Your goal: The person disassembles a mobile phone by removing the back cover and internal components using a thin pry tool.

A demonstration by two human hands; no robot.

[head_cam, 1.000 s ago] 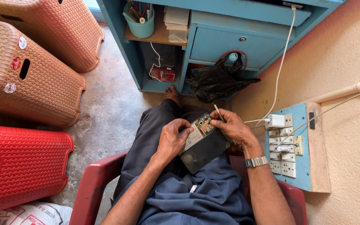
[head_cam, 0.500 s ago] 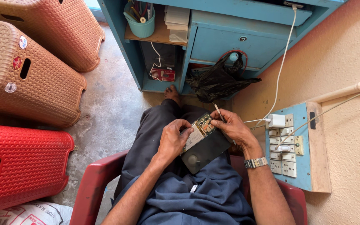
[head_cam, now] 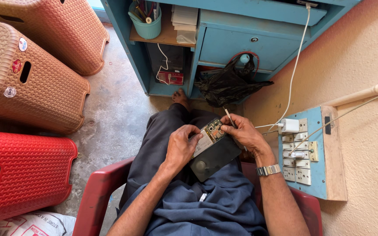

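Head camera, looking straight down onto a seated person's lap.

Right hand [head_cam: 245, 133]: fingers pinched on a thin pale tool [head_cam: 229, 116], its upper end sticking up past the knuckles and its lower end at the top edge of an opened phone [head_cam: 214, 148]. A metal wristwatch [head_cam: 268, 170] sits on this wrist.

Left hand [head_cam: 182, 146]: fingers curled around the phone's left edge, thumb laid on its upper face, gripping it steady.

Opened phone: held over the lap between both hands, tilted, back cover off; circuit board exposed at the far end, dark body toward the near end.

Seat: red plastic chair [head_cam: 98, 194], armrests showing on both sides of the person; dark trousers, blue shirt; one bare foot [head_cam: 180, 96] on the concrete floor ahead.

Far side: blue wooden desk [head_cam: 237, 39] with a drawer front, an open shelf holding a teal cup of pens [head_cam: 146, 22] and stacked papers. A black plastic bag [head_cam: 228, 83] hangs below the drawer.

Right side: blue switchboard [head_cam: 311, 153] on the peach wall, with white sockets and a white charger [head_cam: 290, 126] plugged in; its white cable runs up to the desk top.

Left side: brown woven-pattern plastic stools [head_cam: 27, 74] lying tipped, a red one [head_cam: 20, 175] nearer.
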